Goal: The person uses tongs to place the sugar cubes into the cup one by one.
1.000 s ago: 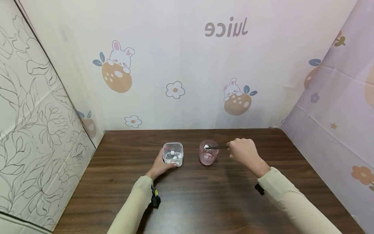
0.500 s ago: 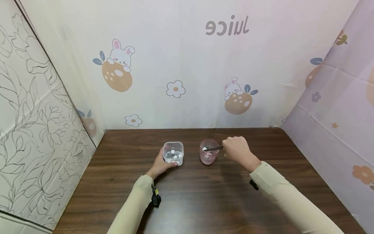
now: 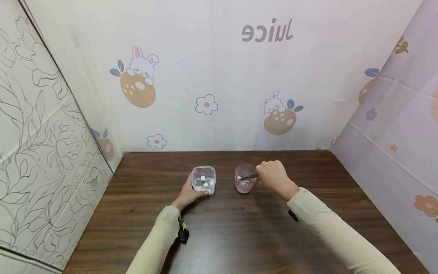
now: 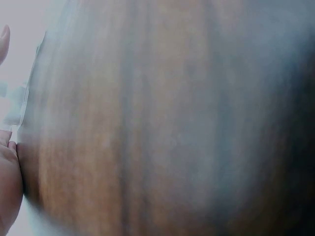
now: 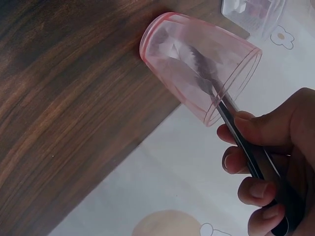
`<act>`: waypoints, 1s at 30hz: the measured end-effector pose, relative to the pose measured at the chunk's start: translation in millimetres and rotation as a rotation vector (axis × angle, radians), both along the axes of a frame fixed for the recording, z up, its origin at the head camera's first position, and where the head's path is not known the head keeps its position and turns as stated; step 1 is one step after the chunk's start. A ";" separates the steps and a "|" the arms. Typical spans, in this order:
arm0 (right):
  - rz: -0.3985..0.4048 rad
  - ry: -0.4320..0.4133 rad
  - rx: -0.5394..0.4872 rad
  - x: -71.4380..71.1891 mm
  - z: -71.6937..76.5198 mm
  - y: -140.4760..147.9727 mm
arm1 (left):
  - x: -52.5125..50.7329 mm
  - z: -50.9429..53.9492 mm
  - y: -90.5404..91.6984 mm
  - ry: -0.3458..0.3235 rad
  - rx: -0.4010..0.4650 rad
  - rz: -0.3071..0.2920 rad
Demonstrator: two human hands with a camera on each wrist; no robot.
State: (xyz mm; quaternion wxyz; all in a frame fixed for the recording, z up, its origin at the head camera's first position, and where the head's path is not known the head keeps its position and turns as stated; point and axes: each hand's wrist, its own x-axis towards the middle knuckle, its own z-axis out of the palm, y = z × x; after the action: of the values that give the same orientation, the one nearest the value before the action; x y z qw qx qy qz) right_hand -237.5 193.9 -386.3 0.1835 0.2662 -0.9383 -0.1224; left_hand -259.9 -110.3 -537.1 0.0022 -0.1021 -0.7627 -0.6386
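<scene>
Several fingertips (image 5: 258, 191) gripping dark tongs (image 5: 248, 156) show only from the right wrist.

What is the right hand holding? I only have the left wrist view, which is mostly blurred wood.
Observer: The right hand grips long black tongs.
Operator: Where are the tips?
Observer: Inside a transparent pink plastic cup, as the right wrist view shows.
Operator: How does that sit relative to the clear square plastic box in the left hand?
Observer: In the head view, it stands to the right, with bare brown wooden table between them.
</scene>
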 end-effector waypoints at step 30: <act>-0.048 -0.012 -0.071 13.3 27.6 10.8 | 1.4 1.8 0.4 0.009 0.009 -0.002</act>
State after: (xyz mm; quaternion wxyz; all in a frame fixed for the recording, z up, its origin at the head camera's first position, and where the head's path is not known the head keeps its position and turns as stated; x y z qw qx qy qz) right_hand -224.1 204.7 -358.7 0.1844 0.2374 -0.9493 -0.0916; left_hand -258.5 -109.9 -535.3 0.0054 -0.1056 -0.7598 -0.6415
